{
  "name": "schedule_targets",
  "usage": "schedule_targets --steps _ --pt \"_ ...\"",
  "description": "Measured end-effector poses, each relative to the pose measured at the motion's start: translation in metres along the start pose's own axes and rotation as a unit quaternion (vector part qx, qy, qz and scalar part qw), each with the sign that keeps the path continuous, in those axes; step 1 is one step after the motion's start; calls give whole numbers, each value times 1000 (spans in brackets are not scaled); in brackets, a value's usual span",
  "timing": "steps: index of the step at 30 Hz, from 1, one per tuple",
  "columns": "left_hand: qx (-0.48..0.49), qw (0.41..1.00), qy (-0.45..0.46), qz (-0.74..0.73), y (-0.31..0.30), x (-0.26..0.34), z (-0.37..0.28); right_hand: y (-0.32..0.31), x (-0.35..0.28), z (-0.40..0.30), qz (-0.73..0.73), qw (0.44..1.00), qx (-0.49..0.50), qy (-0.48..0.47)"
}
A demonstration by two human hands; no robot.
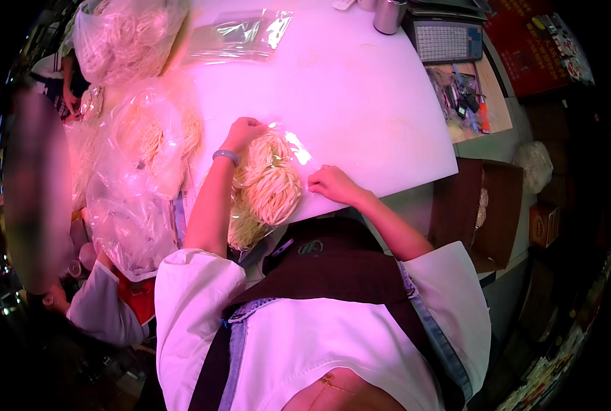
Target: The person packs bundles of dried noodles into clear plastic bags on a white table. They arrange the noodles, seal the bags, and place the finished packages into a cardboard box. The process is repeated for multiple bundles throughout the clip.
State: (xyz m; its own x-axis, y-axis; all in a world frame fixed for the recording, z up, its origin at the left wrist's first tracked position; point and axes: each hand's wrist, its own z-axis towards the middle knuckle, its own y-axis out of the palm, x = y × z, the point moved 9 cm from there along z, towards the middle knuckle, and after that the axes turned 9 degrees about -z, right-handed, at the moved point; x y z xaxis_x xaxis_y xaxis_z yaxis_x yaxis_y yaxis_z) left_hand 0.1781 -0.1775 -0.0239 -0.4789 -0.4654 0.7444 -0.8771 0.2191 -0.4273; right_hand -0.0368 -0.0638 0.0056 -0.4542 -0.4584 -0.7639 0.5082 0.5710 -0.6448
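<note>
A clear plastic bag (301,149) holding pale fresh noodles (274,192) lies near the front edge of the white tabletop. My left hand (245,134), with a bracelet at its wrist, pinches the far left end of this bag. Just right of the noodles, my right hand (336,184) is low over the tabletop with curled fingers; whether they grip the bag's edge cannot be seen. More bagged noodles (246,228) show below, by the table's edge, partly hidden by my left forearm and the nearer noodles.
Large plastic bags of noodles (125,43) and an opened plastic bag (136,221) crowd the left. Flat clear bags (238,36) lie at the back. A metal cup (389,16) and keypad device (447,42) stand back right. A cardboard box (498,210) sits right; people work left.
</note>
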Motion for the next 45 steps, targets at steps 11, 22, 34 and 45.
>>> schedule_targets --steps 11,22,34,45 --pt "90 863 227 -443 -127 96 -121 -132 -225 -6 -186 918 165 -310" --pt "230 746 378 -497 -129 132 -184 -189 -245 2 -350 881 111 -298" --pt "149 805 315 -480 -89 120 -156 -174 -221 -7 -338 925 -42 -171" --pt "132 770 334 -527 -68 122 -162 -124 -216 98 -480 868 70 -104"
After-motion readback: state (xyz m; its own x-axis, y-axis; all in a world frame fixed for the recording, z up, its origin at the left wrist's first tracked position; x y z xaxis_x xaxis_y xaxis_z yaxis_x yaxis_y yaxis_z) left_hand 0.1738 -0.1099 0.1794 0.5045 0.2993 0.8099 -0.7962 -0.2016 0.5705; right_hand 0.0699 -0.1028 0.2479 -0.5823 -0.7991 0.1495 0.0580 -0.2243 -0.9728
